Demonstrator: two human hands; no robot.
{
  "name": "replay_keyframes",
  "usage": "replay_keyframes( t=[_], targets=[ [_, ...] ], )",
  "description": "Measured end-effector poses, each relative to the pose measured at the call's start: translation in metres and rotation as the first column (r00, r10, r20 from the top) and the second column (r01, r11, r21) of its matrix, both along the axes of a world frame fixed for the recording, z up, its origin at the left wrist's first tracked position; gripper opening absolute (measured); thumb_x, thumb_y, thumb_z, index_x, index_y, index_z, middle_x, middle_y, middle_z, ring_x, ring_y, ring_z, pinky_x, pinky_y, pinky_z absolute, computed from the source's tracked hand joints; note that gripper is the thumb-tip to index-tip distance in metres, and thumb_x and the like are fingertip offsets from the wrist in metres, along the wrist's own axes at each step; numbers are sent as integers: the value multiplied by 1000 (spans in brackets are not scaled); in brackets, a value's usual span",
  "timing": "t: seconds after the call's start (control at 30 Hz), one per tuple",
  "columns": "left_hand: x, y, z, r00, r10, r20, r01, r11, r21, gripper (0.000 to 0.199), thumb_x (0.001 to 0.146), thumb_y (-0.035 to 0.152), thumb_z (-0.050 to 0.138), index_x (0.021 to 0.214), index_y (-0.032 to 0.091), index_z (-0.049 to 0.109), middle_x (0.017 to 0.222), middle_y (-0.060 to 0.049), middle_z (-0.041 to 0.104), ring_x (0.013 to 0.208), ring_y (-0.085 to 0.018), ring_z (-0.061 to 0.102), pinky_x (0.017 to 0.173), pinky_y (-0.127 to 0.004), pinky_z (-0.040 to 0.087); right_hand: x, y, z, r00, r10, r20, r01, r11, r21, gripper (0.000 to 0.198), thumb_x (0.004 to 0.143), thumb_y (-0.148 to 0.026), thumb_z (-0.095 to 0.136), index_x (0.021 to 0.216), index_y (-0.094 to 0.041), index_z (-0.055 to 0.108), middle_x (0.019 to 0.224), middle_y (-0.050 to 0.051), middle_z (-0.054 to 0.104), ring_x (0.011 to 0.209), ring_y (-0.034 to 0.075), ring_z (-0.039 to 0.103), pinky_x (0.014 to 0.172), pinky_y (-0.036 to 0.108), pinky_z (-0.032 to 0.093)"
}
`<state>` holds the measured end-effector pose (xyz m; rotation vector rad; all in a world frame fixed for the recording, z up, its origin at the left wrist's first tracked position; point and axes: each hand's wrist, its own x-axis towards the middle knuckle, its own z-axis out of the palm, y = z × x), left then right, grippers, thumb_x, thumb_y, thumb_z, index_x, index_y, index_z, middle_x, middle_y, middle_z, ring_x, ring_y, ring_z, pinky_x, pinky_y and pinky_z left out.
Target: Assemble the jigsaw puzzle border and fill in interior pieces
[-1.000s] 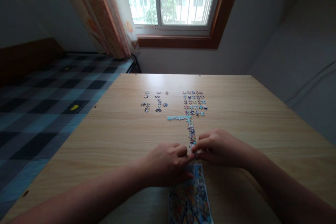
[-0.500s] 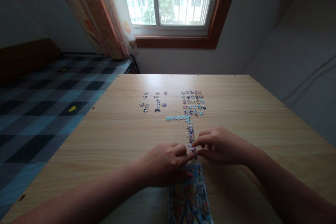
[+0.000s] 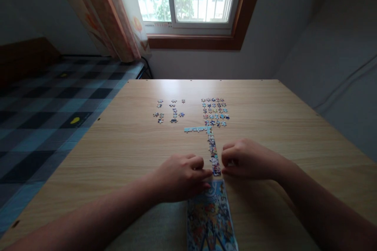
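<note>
A narrow strip of joined jigsaw pieces (image 3: 212, 147) runs toward me on the wooden table, meeting a short pale-blue row (image 3: 194, 130) at its far end. My left hand (image 3: 182, 174) is at the strip's lower left, index finger stretched to its near corner and thumb apart below, over the edge of the printed picture sheet (image 3: 210, 219). On the opposite side, my right hand (image 3: 246, 159) rests just beside the strip with its fingers curled in and thumb low along the table. No piece shows in either hand.
Loose jigsaw pieces lie in rows (image 3: 216, 110) at the far right of the puzzle. A scattered group of loose pieces (image 3: 174, 111) is at the far left. The table (image 3: 126, 141) stands near a checked bed (image 3: 67, 98), with a window and curtain behind.
My right fingers have drawn back from the strip and curled. My left hand has shifted slightly left, uncovering the strip's near end. The view has tilted down a little.
</note>
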<state>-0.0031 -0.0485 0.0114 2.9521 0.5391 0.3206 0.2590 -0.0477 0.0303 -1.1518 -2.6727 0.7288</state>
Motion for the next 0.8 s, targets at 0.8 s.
replay_keyframes(
  t=[0.8],
  targets=[
    [-19, 31, -2, 972, 111, 205, -54, 963, -265, 48, 90, 40, 67, 56, 18, 43, 60, 4, 48, 50, -7, 41, 48, -25, 29, 15, 21, -20, 918, -184, -351, 289, 918, 273, 51, 97, -36, 56, 55, -22, 30, 52, -6, 31, 51, 9, 29, 54, 29, 24]
  ],
)
